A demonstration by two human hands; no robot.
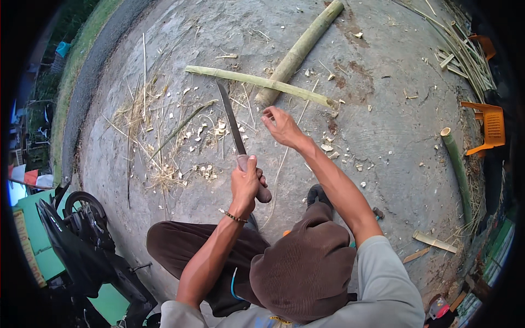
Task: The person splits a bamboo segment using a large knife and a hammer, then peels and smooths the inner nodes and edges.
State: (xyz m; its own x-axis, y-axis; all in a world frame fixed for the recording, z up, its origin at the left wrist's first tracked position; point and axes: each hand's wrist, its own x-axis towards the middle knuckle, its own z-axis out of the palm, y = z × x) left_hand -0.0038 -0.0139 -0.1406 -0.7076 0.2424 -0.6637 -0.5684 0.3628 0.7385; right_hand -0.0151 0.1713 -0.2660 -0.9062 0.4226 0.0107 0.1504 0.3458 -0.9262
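Observation:
My left hand (244, 183) is wrapped round the wooden handle of a machete (232, 121), whose long dark blade points up and away to the left. My right hand (280, 126) is held out just short of the near end of a thick bamboo pole (301, 52). Its fingers are loosely bent and a little apart, with nothing seen in them. Across the pole lies a pale green split bamboo strip (235, 75); the blade's tip comes close below its left part. Both forearms reach in over my knees.
Shavings and chips (205, 172) litter the concrete left of the blade. A thin green strip (183, 128) lies among them. At the right are an orange plastic chair (489, 127), a green bamboo length (458, 169) and bundled strips (465, 60). A black motorcycle (82, 246) stands lower left.

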